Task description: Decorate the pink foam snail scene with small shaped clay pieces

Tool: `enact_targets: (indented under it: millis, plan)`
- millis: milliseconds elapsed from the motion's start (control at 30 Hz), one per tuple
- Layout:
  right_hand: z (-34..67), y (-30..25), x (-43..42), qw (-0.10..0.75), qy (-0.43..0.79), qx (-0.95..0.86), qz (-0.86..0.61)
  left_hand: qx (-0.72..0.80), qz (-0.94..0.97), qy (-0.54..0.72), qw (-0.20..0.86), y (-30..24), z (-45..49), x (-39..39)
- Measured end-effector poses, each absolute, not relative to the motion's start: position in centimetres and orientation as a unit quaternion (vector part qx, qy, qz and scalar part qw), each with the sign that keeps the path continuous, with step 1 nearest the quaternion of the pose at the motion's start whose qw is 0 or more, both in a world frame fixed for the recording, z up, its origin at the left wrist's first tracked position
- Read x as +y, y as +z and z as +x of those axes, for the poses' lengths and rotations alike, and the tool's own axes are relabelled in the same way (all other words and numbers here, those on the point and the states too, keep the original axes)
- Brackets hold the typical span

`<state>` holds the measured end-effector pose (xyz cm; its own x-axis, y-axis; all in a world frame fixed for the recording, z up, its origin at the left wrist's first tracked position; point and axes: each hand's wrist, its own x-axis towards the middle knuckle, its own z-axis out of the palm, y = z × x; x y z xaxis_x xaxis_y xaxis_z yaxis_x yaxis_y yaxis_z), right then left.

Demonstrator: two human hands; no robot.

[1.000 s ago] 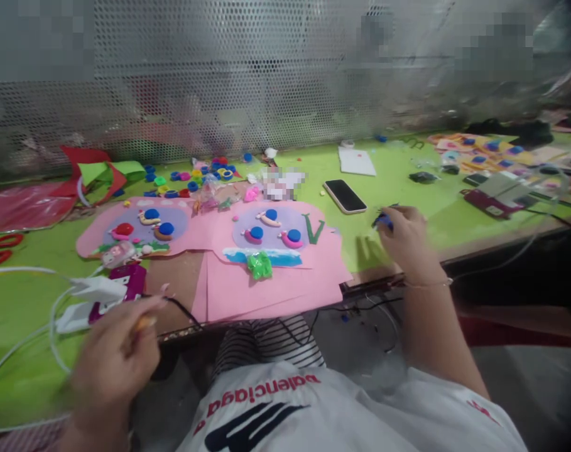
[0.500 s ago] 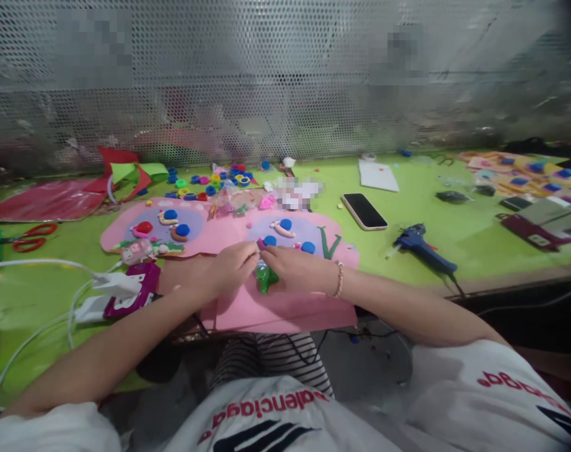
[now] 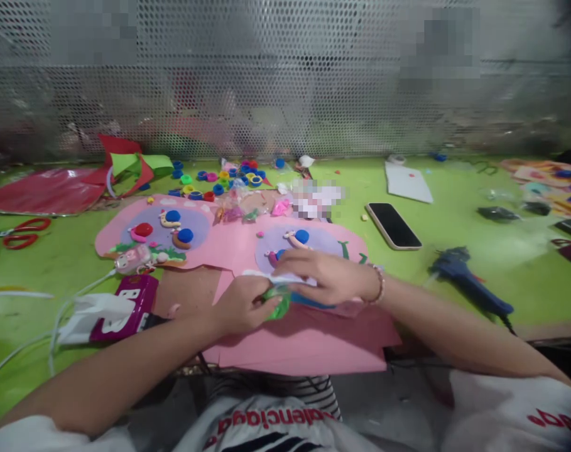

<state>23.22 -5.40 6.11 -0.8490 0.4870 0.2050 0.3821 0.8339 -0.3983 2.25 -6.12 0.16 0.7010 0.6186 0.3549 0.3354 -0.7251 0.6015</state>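
Note:
My left hand [image 3: 245, 302] is closed on a small clear bag of green clay [image 3: 280, 307], its thumb along the green lump. Close beside it, my right hand [image 3: 326, 276] reaches over the bag with fingers stretched out and a gap between them; whether its fingertips touch the bag is blurred. Both hands are above a pink card cutout [image 3: 231, 235] with lilac ovals. Snail shapes lie on the ovals, one with a red shell [image 3: 142, 230] and others with blue shells [image 3: 185, 236]. The right hand partly covers the right oval and green strips [image 3: 344, 248].
At the right lie a phone [image 3: 394, 226] and a blue glue gun [image 3: 471, 285]. Red scissors [image 3: 27, 233] and a magenta box [image 3: 139, 307] with white cables are at left. Coloured caps [image 3: 218, 188] sit at the back, before a perforated metal panel [image 3: 276, 75].
The view has shifted and moved closer. My right hand has moved right and spread from the bag. My left hand now grips the green clay bag lower down.

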Motion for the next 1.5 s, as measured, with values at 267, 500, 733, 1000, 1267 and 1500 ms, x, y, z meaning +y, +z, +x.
enact_targets:
  millis: [267, 500, 733, 1000, 1267, 1500]
  plan:
    - [23.5, 4.1, 3.0, -0.014, -0.016, -0.971, -0.237, 0.172, 0.927, 0.3, 0.147, 0.1, 2.1, -6.5]
    - [23.3, 3.2, 5.0, -0.032, -0.03, -0.979, -0.201, 0.173, 0.929, 0.292, 0.147, -0.1, 1.8, -6.4]
    - [24.2, 2.8, 6.7, -0.015, 0.023, -0.983, -0.182, 0.162, 0.931, 0.3, 0.135, 0.1, 1.9, -6.4]
    - [24.6, 2.2, 8.2, 0.002, 0.115, -0.979, -0.169, 0.168, 0.926, 0.305, 0.147, 0.3, 2.0, -6.5]
    - [24.5, 2.2, 8.9, -0.008, 0.163, -0.969, -0.183, 0.166, 0.93, 0.298, 0.14, 0.5, 2.1, -6.4]
    - [24.4, 3.0, 7.8, -0.009, 0.079, -0.985, -0.151, 0.165, 0.927, 0.306, 0.141, 0.4, 2.0, -6.4]
